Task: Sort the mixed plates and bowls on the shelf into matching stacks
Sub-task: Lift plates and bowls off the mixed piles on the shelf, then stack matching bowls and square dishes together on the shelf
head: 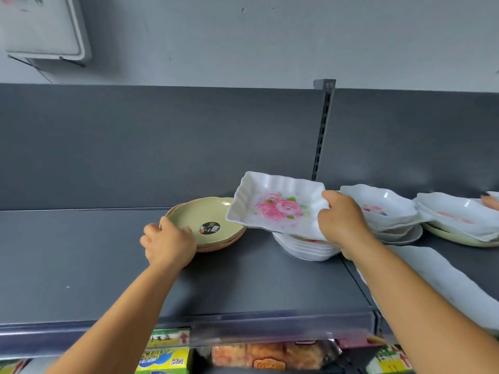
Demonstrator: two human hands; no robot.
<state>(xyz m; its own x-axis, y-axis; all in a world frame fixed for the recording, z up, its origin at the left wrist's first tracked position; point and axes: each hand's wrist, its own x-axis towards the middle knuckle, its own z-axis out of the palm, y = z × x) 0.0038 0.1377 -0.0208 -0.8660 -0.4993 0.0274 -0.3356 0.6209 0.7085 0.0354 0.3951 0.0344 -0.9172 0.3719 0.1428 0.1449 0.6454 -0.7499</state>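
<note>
Two hands: both reach onto the dark grey shelf point(81, 265), one on each of two dish piles.
Rose dish: a white rectangular dish with a fluted rim and a pink rose print point(278, 205) is tilted up toward the camera, above the white stack, its left edge overlapping the far right rim of the green plate.
Right hand: the right hand point(341, 220) pinches the rose dish by its right edge, thumb on the inner face, fingers curled behind.
White stack: a pile of matching white fluted dishes point(305, 248) sits on the shelf right under the raised dish, near the middle.
Green plate: a round olive-green plate with a black round sticker point(201, 221) lies on top of a terracotta-pink plate point(224, 245), left of the white stack.
Left hand: the left hand point(168, 242) grips the near left rim of the green plate, fingers curled over the edge.
Mixed piles, right: more white floral dishes point(378, 206) rest on grey plates, and further right another white pile point(459, 214) rests on a pale green plate point(453, 237).
Far right edge: another person's fingertips point(490, 202) touch that last pile.
Below the shelf: packaged goods point(164, 360) on a lower level.
</note>
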